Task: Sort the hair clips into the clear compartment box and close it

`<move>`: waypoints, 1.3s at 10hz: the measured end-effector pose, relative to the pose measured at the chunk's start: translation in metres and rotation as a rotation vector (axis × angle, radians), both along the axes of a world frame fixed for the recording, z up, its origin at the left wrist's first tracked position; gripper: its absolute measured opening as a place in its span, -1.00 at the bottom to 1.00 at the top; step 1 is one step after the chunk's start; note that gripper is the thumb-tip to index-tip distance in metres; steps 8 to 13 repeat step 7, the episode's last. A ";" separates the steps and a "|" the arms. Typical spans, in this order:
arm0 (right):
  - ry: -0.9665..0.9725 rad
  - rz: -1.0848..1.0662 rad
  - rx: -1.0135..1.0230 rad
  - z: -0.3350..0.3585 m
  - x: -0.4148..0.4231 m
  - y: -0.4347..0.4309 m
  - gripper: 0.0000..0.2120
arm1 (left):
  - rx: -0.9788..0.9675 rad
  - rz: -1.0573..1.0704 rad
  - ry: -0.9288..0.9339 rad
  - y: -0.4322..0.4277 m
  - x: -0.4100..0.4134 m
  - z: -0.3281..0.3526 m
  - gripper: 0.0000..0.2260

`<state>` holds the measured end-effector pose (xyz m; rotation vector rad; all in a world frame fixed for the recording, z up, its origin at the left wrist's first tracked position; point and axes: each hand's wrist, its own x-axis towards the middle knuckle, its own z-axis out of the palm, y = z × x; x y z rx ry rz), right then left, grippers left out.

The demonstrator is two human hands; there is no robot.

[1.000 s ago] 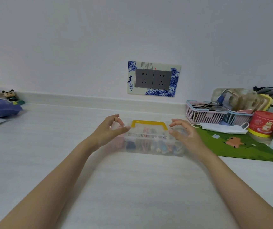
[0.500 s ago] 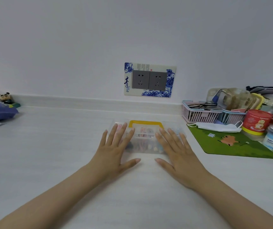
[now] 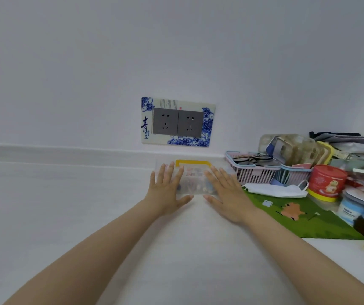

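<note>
The clear compartment box (image 3: 193,180) with a yellow handle (image 3: 193,162) lies flat on the white table, close to the back wall. Its lid is down, and several coloured hair clips (image 3: 195,172) show through the plastic. My left hand (image 3: 166,190) lies flat on the box's left part with its fingers straight and spread. My right hand (image 3: 228,194) lies flat on the right part in the same way. Both palms hide the box's two ends.
A pink basket (image 3: 251,172) holding glasses stands just right of the box, with a white face mask (image 3: 275,190) and a green mat (image 3: 304,216) in front of it. A red tin (image 3: 327,181), jars and clutter fill the far right. A wall socket (image 3: 177,122) is above.
My hands went from gripping the box's ends with curled fingers to lying flat on its lid. The box now sits farther back, nearer the wall.
</note>
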<state>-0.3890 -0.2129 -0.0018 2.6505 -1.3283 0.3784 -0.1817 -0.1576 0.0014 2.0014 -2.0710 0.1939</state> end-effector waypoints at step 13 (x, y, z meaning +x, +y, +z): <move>-0.058 0.021 0.004 -0.002 0.008 -0.067 -0.34 | -0.073 0.012 -0.093 -0.063 0.008 -0.008 -0.19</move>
